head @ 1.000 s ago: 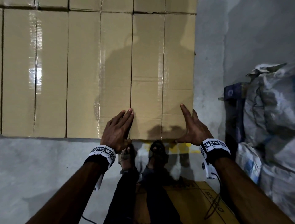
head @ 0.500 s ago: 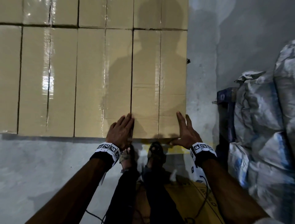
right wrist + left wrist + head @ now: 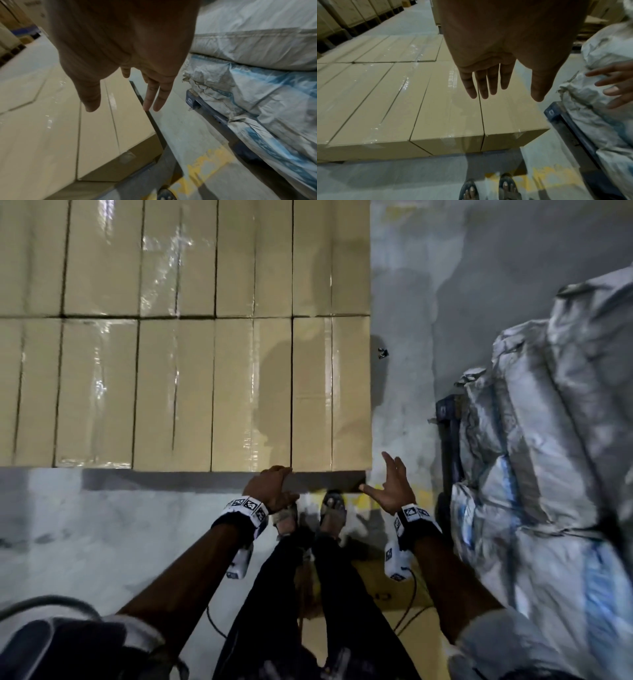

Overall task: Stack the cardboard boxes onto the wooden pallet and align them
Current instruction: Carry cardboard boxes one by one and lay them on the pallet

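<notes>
Floor: grey concrete (image 3: 102,542), yellow paint marks by the person's sandalled feet (image 3: 334,506).
Boxes: cardboard boxes (image 3: 212,392) lie flat in tight rows, taped tops up, edges flush; rows fill the scene's left and far side.
Pallet: hidden under the rows; cannot tell.
Left hand: left hand (image 3: 270,487) over the near edge of the rows, fingers straight, close together, holding nothing.
Right hand: right hand (image 3: 390,491) just off the near right corner, fingers spread, empty.
Right side: grey sacks (image 3: 548,440) piled on a blue pallet (image 3: 559,116).
</notes>
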Motion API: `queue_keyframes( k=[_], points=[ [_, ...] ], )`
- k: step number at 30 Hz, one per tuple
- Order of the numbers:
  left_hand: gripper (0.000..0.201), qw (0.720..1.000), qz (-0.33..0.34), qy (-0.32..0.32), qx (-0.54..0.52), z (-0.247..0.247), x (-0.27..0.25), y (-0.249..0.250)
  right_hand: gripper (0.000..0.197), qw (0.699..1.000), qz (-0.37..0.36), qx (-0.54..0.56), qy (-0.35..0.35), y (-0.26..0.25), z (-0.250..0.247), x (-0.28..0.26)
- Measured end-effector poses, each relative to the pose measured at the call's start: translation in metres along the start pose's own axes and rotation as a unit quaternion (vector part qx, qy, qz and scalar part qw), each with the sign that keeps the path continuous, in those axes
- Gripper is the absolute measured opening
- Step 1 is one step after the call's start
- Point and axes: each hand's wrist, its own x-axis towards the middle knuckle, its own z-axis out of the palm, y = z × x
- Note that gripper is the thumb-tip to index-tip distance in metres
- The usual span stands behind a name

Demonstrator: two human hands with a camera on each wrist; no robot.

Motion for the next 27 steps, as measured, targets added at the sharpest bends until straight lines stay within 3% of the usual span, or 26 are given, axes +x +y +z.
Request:
queue_keyframes(
  k=[6, 15, 21, 27],
  points=[
    [0.062, 0.993, 0.029, 0.086, -0.079, -0.057, -0.084, 0.015, 0.091, 0.998, -0.063, -0.021, -0.003, -0.038, -0.036, -0.054],
    [0.058, 0.964, -0.003, 0.192, -0.183, -0.097, -0.185, -0.048, 0.073, 0.984, -0.165, -0.055, -0.033, -0.161, -0.033, -0.088],
    [0.055, 0.939, -0.024, 0.268, -0.214, -0.112, -0.244, -0.135, 0.064, 0.953, -0.274, -0.109, -0.066, -0.286, 0.039, -0.118],
    [0.056, 0.901, -0.058, 0.345, -0.257, -0.129, -0.327, -0.283, 0.058, 0.888, -0.389, -0.206, -0.131, -0.43, 0.164, -0.156]
  ],
)
